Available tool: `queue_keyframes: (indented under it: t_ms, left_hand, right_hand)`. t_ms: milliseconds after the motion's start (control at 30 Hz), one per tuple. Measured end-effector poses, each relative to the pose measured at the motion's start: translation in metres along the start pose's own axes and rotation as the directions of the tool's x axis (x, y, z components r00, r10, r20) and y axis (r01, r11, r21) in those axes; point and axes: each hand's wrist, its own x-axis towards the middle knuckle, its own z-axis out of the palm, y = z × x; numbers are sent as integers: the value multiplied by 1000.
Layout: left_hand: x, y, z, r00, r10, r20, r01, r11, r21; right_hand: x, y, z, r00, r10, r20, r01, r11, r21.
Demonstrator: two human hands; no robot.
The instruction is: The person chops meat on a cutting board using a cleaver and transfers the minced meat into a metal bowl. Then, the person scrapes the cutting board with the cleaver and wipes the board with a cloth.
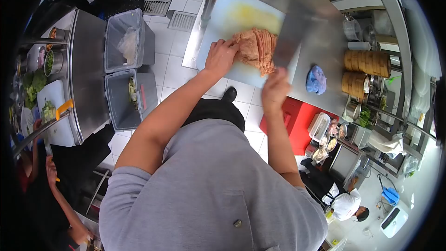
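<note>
Meat (253, 50) reddish-brown, part sliced thin, slices upright w/ ragged edges.

1 head-worn camera, facing steeply down

Gap between board (216, 25) and blue cloth (316, 80), blurred cleaver (289, 37) over board's edge

The right hand (277, 87) and the broad blade (289, 42) are blurred
</note>
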Motion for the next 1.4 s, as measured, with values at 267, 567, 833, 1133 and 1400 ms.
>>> queue_keyframes:
  t_ms: [267, 567, 833, 1133, 1400]
  left_hand:
    - [0, 0, 4, 1000, -6, -12, 7, 999, 37]
    - [9, -2, 0, 1000, 2, -29, 0, 999, 49]
    - [2, 4, -3, 995, -38, 88, 32, 997, 69]
    - [-2, 0, 1, 996, -25, 86, 21, 998, 51]
    - [-2, 1, 0, 1000, 17, -13, -17, 998, 54]
  right_hand:
    - [25, -39, -35, 980, 114, 166, -90, 986, -144]
    - [7, 15, 14, 955, 131, 267, -27, 932, -362]
    - [27, -70, -52, 986, 40, -164, -11, 985, 173]
    - [22, -14, -20, 979, 50, 196, -21, 989, -149]
    - [-4, 32, 28, 960, 74, 272, 17, 948, -317]
